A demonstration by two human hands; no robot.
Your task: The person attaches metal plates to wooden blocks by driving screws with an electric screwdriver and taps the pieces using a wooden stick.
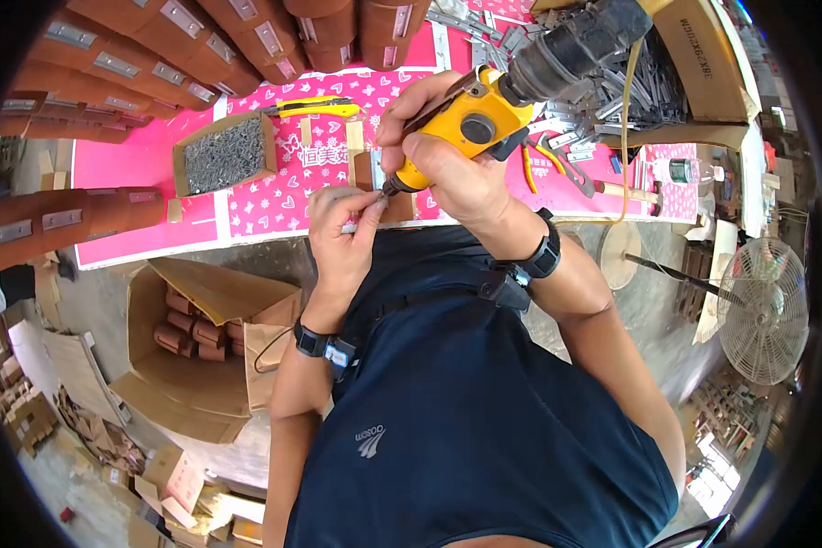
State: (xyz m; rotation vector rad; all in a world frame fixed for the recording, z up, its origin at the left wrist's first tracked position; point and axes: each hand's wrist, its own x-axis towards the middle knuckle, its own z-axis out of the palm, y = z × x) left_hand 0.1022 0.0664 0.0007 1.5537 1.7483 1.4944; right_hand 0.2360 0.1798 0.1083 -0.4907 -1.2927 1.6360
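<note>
My right hand (461,173) is wrapped around a yellow and black power screwdriver (479,114), its bit angled down to the left. Close to the bit's tip is my left hand (340,233), thumb and forefinger pinched together. What they pinch is too small to make out. Beneath the tip lies a reddish-brown piece (399,210) with a metal plate on it, partly covered by my hands. To the left stands an open cardboard box of small screws (224,157). A yellow utility knife (315,108) lies behind that box.
Brown pieces with metal plates (155,55) line the back left. Metal hardware (630,96) fills a box at the back right, near pliers (543,164) and a hammer (612,189). A carton of brown pieces (192,333) sits below the table; a fan (762,310) is at right.
</note>
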